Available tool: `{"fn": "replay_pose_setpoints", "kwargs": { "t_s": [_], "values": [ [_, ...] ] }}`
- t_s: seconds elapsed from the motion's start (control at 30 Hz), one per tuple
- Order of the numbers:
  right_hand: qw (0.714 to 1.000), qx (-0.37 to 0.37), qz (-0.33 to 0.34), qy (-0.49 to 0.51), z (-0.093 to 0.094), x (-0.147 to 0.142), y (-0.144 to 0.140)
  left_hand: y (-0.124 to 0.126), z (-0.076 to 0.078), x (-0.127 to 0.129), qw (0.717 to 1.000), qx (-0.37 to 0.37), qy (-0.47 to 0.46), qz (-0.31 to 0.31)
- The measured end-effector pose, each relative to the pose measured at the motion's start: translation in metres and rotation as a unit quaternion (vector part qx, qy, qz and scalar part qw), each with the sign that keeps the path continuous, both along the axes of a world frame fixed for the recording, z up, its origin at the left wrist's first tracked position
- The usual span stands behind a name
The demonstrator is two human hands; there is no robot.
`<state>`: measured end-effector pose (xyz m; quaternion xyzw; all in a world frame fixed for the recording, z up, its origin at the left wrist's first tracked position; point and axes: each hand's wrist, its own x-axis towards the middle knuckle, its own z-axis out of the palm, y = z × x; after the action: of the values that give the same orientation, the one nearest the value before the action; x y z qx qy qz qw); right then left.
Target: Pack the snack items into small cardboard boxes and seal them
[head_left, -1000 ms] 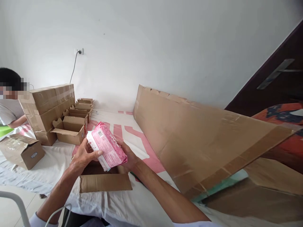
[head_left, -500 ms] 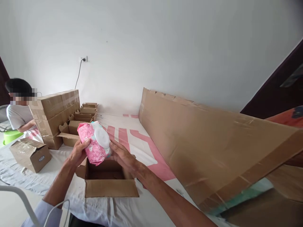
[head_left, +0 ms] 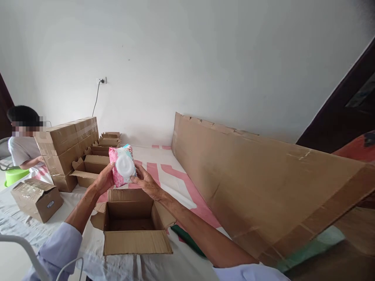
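An open brown cardboard box (head_left: 133, 220) sits nearest on the white cloth with pink stripes (head_left: 164, 171). Just above it, at 12 o'clock, the left hand (head_left: 104, 179) and right hand (head_left: 145, 182) grip a pink wipes pack with round white lid (head_left: 122, 165); its print is unreadable. Farther, at 10 o'clock, stacked taped brown cartons (head_left: 66, 146) stand before the white wall (head_left: 187, 58).

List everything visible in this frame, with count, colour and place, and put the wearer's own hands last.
wipes pack: one, pink with a white round lid, held above the open box.
open box: one, brown cardboard, flaps out, on the sheet below the hands.
sheet: one, white with pink stripes, covering the surface.
large cardboard panel: one, brown, lying tilted at right.
taped cartons: a brown stack, far left.
small open boxes: several, brown, beside the stack.
closed box: one, brown, near left.
basin: one, green, far left.
person: one, grey shirt, far left.
left hand: grips the pack's left side.
right hand: grips its right side.
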<state>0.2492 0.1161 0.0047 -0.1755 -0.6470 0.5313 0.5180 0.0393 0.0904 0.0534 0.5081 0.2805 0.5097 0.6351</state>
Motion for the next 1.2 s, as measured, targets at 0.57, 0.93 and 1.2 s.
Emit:
{"fn": "replay_pose_setpoints", "kwargs": {
  "t_s": [0.57,0.93,1.2],
  "values": [
    [0.996,-0.034,0.078,-0.028,-0.023,0.017,0.038,0.038,-0.025,-0.01,0.999,0.023,0.007,-0.027],
    [0.993,-0.086,0.079,-0.019,-0.042,0.015,0.045,0.051,-0.048,-0.017,1.0,0.007,0.022,-0.018],
    [0.992,-0.099,0.076,-0.012,-0.059,0.01,0.052,0.053,-0.059,-0.018,1.0,-0.016,0.011,-0.016]
  ]
}}
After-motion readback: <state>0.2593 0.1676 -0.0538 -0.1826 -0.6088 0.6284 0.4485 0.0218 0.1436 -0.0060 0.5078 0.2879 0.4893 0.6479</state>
